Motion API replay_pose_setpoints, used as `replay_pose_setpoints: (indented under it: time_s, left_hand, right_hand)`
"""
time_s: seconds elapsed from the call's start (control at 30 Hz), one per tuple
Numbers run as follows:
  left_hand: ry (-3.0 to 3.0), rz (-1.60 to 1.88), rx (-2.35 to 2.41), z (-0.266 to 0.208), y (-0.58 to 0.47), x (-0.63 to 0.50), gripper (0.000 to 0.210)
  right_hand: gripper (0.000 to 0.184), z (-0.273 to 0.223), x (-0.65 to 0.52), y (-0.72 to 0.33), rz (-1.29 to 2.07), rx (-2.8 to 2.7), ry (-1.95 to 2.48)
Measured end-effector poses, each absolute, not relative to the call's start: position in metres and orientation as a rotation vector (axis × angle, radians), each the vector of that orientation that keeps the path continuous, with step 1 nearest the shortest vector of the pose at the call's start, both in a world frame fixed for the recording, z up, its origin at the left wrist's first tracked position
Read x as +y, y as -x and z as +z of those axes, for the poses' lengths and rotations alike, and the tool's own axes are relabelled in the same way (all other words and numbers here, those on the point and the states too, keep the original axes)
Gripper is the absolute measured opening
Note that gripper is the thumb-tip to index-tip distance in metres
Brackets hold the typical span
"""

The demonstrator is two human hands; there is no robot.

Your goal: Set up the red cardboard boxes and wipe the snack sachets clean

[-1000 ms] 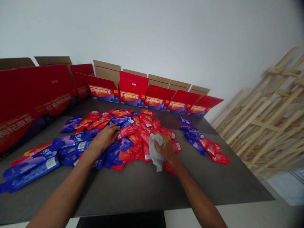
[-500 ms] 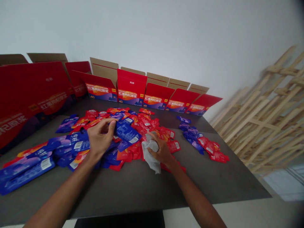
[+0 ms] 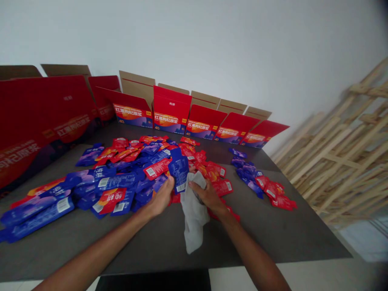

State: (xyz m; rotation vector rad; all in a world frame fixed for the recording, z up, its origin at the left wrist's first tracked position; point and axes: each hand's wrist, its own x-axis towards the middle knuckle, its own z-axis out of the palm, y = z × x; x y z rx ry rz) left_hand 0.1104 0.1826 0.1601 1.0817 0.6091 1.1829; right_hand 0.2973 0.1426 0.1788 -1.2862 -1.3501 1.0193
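My left hand (image 3: 163, 197) is closed on the lower left edge of a blue pouch (image 3: 179, 169), which stands upright with its printed back and barcode toward me. My right hand (image 3: 208, 195) grips a white cloth (image 3: 194, 218). The cloth hangs down toward the table and its upper edge is right beside the pouch; whether they touch I cannot tell. Behind both hands spreads a heap of red and blue pouches, among them a red pouch (image 3: 157, 169) just left of the held one. More blue pouches (image 3: 39, 218) lie at the left.
Open red cartons (image 3: 169, 111) line the back of the dark table (image 3: 157, 250), with a larger red carton (image 3: 45, 121) at the left. A small group of blue and red pouches (image 3: 274, 188) lies at the right. Wooden slats (image 3: 339, 157) stand beyond the table's right edge.
My left hand has moved right and lower, bringing the blue pouch upright beside the cloth. The cloth, bunched up before, now hangs longer from my right hand. The view has shifted slightly.
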Motion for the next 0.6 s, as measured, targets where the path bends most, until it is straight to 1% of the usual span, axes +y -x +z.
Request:
replay_pose_setpoints:
  time_s: [0.03, 0.1, 0.17, 0.23, 0.3, 0.4, 0.6]
  left_hand:
    - [-1.079, 1.166, 0.65, 0.152, -0.114, 0.178, 0.063]
    - [-1.035, 1.188, 0.71, 0.143, -0.121, 0.173, 0.063]
    - [-0.93, 1.269, 0.69, 0.142, -0.128, 0.173, 0.063]
    - [-0.805, 1.335, 0.637, 0.149, -0.133, 0.176, 0.063]
    - [-0.743, 1.3, 0.586, 0.16, -0.135, 0.179, 0.063]
    - [-0.792, 1.12, 0.504, 0.174, -0.132, 0.179, 0.064]
    - [-0.869, 1.009, 0.459, 0.183, -0.128, 0.167, 0.052]
  right_hand:
    - [0.026, 0.178, 0.141, -0.294, 1.029, -1.369, 1.261]
    - [0.032, 0.18, 0.138, -0.289, 1.003, -1.433, 1.23]
    - [0.038, 0.184, 0.135, -0.286, 0.918, -1.477, 1.215]
    - [0.041, 0.19, 0.134, -0.288, 0.799, -1.462, 1.215]
    - [0.036, 0.195, 0.134, -0.293, 0.681, -1.389, 1.227]
    - [0.024, 0.197, 0.135, -0.304, 0.541, -1.282, 1.228]
    - [0.027, 0.191, 0.132, -0.321, 0.292, -1.19, 1.286]
